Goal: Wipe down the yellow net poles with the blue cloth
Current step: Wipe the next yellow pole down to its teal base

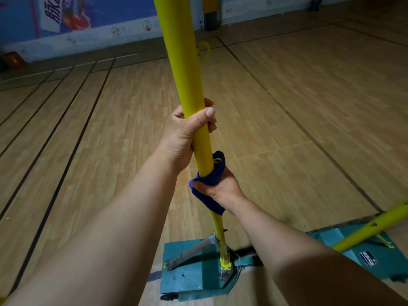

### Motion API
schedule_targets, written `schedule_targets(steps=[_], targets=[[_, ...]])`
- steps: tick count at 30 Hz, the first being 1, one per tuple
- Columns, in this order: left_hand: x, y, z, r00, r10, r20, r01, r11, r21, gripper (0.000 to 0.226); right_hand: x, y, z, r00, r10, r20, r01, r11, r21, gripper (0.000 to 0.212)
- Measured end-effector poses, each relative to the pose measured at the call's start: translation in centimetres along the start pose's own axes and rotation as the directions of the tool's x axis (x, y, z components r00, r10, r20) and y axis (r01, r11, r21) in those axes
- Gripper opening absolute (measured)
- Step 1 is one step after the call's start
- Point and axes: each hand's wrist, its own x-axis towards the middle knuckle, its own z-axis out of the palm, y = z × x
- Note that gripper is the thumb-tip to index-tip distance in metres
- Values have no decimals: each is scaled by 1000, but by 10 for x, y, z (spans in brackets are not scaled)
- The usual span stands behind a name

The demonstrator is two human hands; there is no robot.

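yellow paint covers the net pole (185, 85) that runs from the top of the view down to a teal metal base (187, 281) on the wooden floor (287, 107). the person's left hand (185, 133) grips the bare pole, fingers curled round the far side and the thumb laid across the front. just below it, the right hand (223, 188) clenches the blue cloth (209, 186) around the pole, so the cloth wraps the tube with one fold showing above the fingers and a loose end hanging beneath the palm. the two hands sit near each other on the lower half of the pole but do not touch. a small yellow hook (204, 49) sticks out from the pole higher up. at the foot, a grey metal brace (189, 252) slants from the pole to the base. at the right edge a second yellow pole (371, 226) leans low across its own teal base (362, 257). dark lines cross the floor, and a blue banner (66, 16) lines the far wall.
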Motion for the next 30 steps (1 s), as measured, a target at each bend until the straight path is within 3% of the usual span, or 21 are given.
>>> schedule_targets(steps=[4, 10, 14, 23, 26, 30], targets=[[-3, 1, 1, 1000, -3, 15, 3, 1000, -5, 31, 0, 15, -8, 991, 99, 85, -92, 992, -81, 55], [-7, 1, 1, 1000, -2, 11, 2, 1000, 7, 33, -7, 9, -3, 999, 26, 31, -24, 997, -73, 56], [-9, 0, 0, 1000, 2, 18, -2, 1000, 4, 30, -8, 0, 0, 999, 0, 53, -6, 994, 109, 48], [-8, -3, 0, 1000, -6, 18, 6, 1000, -24, 34, -1, 9, -2, 998, -28, 49, 23, 996, 84, 49], [-7, -4, 0, 1000, -11, 3, 11, 1000, -19, 31, -1, 23, -1, 1000, 11, 18, -12, 999, 31, 56], [-7, -5, 2, 1000, -8, -30, 7, 1000, -23, 16, -4, 38, 6, 991, 137, 11, -136, 972, 193, 61]])
